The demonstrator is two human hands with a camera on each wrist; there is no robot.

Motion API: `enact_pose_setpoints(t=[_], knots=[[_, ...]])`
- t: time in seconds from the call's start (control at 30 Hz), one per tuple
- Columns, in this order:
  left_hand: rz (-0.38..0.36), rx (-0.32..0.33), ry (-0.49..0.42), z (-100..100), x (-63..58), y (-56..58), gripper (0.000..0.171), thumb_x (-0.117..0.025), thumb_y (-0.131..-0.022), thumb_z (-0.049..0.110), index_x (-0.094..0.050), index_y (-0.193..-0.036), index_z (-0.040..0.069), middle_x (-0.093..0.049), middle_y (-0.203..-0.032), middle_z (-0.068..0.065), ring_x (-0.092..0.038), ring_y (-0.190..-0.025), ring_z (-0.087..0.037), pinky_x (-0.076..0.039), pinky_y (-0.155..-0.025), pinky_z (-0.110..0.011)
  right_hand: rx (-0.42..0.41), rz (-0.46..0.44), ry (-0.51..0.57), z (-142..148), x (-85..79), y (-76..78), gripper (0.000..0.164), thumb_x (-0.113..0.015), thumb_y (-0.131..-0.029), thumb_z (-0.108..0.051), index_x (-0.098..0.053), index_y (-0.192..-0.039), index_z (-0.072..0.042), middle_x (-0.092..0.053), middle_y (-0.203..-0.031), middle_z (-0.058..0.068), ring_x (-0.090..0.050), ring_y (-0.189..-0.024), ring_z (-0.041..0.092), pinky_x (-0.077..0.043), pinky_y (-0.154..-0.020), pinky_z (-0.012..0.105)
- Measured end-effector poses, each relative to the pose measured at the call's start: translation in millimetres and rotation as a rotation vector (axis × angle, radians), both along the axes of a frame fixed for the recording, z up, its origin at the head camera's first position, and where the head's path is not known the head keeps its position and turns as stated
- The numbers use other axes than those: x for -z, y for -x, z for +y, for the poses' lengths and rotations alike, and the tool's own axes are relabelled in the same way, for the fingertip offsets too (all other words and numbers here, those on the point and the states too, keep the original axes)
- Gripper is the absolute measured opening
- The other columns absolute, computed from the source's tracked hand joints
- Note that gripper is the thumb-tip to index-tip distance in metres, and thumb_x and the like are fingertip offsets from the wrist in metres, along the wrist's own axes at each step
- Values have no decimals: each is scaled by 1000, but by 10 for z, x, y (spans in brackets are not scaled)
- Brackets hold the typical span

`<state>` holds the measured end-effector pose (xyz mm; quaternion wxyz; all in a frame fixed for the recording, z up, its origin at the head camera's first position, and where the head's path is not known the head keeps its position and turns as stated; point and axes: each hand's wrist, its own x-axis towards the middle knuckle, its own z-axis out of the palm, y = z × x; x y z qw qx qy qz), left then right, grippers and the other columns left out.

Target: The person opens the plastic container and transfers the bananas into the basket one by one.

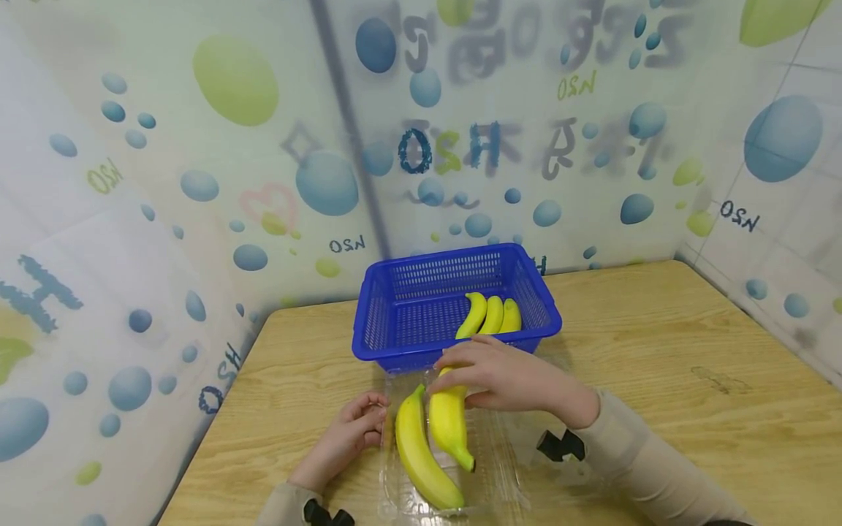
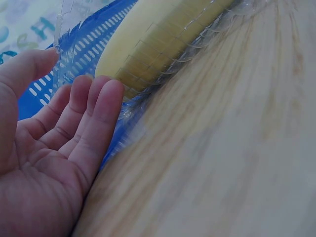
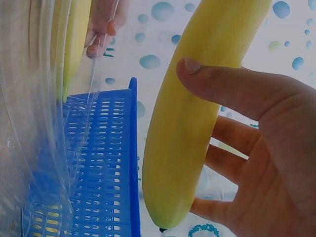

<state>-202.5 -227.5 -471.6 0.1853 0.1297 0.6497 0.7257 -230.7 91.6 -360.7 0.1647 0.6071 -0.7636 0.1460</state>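
Observation:
A yellow banana (image 3: 190, 123) is in my right hand (image 1: 493, 372), gripped between the thumb on one side and the fingers on the other; its stem end points down toward me in the head view. Beneath it is a clear plastic container (image 1: 490, 475), where another banana (image 1: 421, 456) lies lengthwise along the left side. My left hand (image 1: 349, 435) rests at the container's left edge. In the left wrist view, its thumb tip meets the clear rim and its loosely bent fingers touch the outer wall.
Behind the container stands a blue plastic basket (image 1: 421, 310) with three bananas (image 1: 490, 314) at its right side. Both stand on a wooden table (image 1: 658, 365). A patterned curtain (image 1: 263, 161) rises around the table's back and sides.

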Motion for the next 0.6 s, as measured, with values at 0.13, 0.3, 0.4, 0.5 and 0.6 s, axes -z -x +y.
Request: enact_pose_setpoints(t=[0.13,0.3,0.4,0.5,0.6], knots=[[4,2,3,-4,10,2,16,-50,-101,11,-46,-114,4,-54,-89,-3,-58,-77,-11,-53,-68,-27,4,-3,1,10,-5,2,49,-79,-81,-19,-62,-126,-25,-59,-127,-1,-53,-120,18,-43,-97,53],[4,3,0,-3,11,-1,16,-50,-101,11,-46,-114,3,-54,-89,-3,-58,-77,-11,-53,-68,-27,5,0,7,18,1,15,50,-79,-81,-18,-62,-127,-25,-59,-127,0,-54,-119,18,-43,-97,54],[4,0,1,1,6,-4,17,-50,-101,12,-46,-114,3,-54,-89,-3,-58,-77,-11,-53,-68,-26,5,7,18,22,0,27,49,-79,-81,-18,-62,-127,-25,-60,-127,1,-54,-118,18,-44,-96,53],[1,-5,0,6,-1,-5,17,-51,-100,13,-46,-114,4,-54,-88,-3,-58,-76,-11,-53,-67,-26,11,8,22,29,-4,38,49,-79,-81,-17,-63,-127,-25,-60,-127,1,-55,-118,18,-44,-95,54],[-1,-8,-4,11,-6,-3,17,-52,-100,12,-46,-114,4,-54,-88,-2,-58,-76,-11,-53,-67,-26,22,1,19,38,-6,47,50,-79,-81,-16,-62,-128,-26,-59,-128,1,-54,-119,19,-43,-96,57]])
